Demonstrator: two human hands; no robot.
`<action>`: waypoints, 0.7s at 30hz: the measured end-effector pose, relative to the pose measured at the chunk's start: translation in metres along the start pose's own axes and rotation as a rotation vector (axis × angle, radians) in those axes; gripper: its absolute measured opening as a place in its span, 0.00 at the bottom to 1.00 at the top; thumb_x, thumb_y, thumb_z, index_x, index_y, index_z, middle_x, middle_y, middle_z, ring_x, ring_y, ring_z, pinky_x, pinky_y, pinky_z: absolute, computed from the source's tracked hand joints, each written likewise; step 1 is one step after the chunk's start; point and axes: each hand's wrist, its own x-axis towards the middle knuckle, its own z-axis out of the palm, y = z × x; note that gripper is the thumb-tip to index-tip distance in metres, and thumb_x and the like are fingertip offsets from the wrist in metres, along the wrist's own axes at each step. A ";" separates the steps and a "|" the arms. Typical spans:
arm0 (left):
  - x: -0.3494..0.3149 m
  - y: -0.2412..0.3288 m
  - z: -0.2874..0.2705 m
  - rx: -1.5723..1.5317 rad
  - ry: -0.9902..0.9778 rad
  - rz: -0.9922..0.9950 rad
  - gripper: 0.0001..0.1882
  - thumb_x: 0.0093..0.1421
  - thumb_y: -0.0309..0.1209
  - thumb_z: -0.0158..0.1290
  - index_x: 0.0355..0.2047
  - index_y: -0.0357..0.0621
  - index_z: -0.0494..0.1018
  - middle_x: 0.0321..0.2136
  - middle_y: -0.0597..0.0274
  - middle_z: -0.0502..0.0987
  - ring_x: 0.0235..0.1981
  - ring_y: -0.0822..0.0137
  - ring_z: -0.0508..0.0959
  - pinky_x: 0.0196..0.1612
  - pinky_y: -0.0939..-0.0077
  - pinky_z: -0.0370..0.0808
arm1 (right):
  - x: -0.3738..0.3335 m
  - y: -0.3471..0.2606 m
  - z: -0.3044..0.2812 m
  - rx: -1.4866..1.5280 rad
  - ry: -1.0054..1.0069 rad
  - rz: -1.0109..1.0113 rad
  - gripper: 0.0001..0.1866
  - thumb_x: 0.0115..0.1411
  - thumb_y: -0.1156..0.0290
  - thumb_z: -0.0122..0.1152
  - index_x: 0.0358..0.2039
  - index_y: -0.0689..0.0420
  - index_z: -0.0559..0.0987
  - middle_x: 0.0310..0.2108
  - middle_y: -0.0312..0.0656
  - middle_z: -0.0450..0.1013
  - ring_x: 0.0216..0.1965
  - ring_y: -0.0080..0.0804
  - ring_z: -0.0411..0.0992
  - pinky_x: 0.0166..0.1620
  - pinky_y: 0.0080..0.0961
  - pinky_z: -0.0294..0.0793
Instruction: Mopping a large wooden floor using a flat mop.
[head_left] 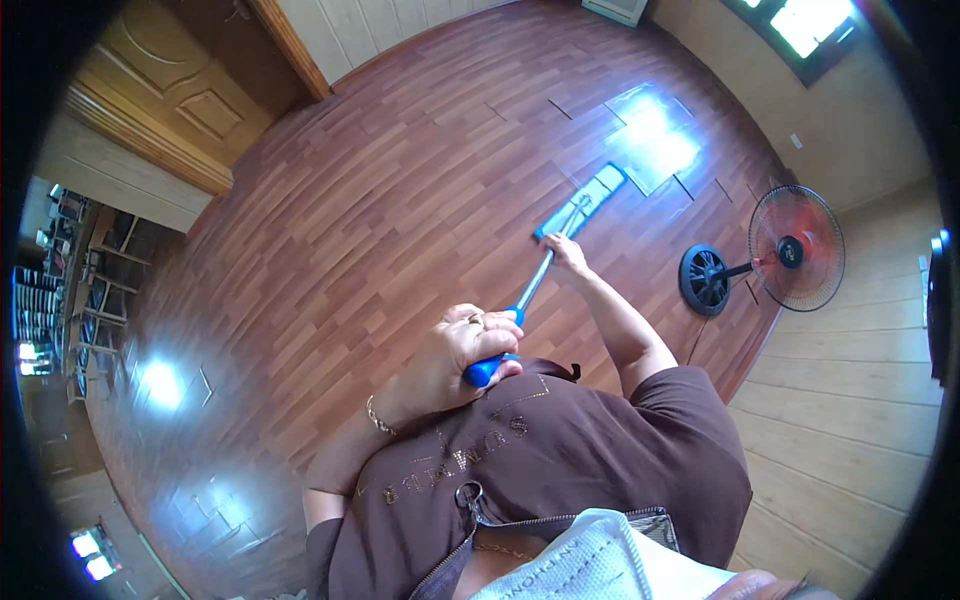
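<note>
My left hand is closed round the blue grip at the upper end of a flat mop, close to my chest. Further down its metal pole, my right hand wraps the shaft with the arm stretched forward. The mop's rectangular head, pale on top with a blue rim, lies ahead of me on the brown wood-look floor. It sits beside a bright patch of reflected light. My fingers hide parts of the pole.
A standing fan with a black round base is on the right near the wall. At the far left are a wooden door and a rack crowded with items. A window is at the upper right.
</note>
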 end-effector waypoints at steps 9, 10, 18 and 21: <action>-0.024 0.028 -0.024 0.372 0.226 0.134 0.10 0.45 0.34 0.64 0.22 0.49 0.73 0.28 0.67 0.77 0.32 0.67 0.79 0.42 0.66 0.69 | 0.078 -0.115 0.043 -0.011 -0.287 -0.462 0.08 0.46 0.69 0.58 0.30 0.46 0.74 0.31 0.35 0.73 0.41 0.38 0.72 0.39 0.41 0.74; -0.028 0.032 -0.024 0.380 0.231 0.145 0.10 0.45 0.34 0.64 0.20 0.49 0.72 0.26 0.67 0.75 0.30 0.67 0.78 0.41 0.66 0.69 | 0.078 -0.130 0.049 0.003 -0.323 -0.483 0.08 0.46 0.69 0.58 0.30 0.46 0.74 0.31 0.36 0.73 0.40 0.40 0.72 0.38 0.41 0.73; -0.064 0.085 -0.033 0.519 0.358 0.316 0.19 0.48 0.42 0.64 0.15 0.47 0.66 0.14 0.68 0.67 0.16 0.67 0.69 0.28 0.70 0.71 | 0.035 -0.257 0.092 0.301 -0.551 -0.821 0.10 0.47 0.69 0.64 0.31 0.53 0.74 0.29 0.40 0.72 0.35 0.41 0.71 0.40 0.35 0.70; -0.074 0.106 -0.031 0.509 0.409 0.331 0.21 0.46 0.45 0.65 0.15 0.47 0.66 0.12 0.72 0.64 0.15 0.69 0.66 0.29 0.71 0.71 | 0.004 -0.289 0.101 0.375 -0.624 -0.851 0.20 0.47 0.72 0.64 0.43 0.55 0.75 0.42 0.46 0.73 0.48 0.46 0.70 0.54 0.37 0.68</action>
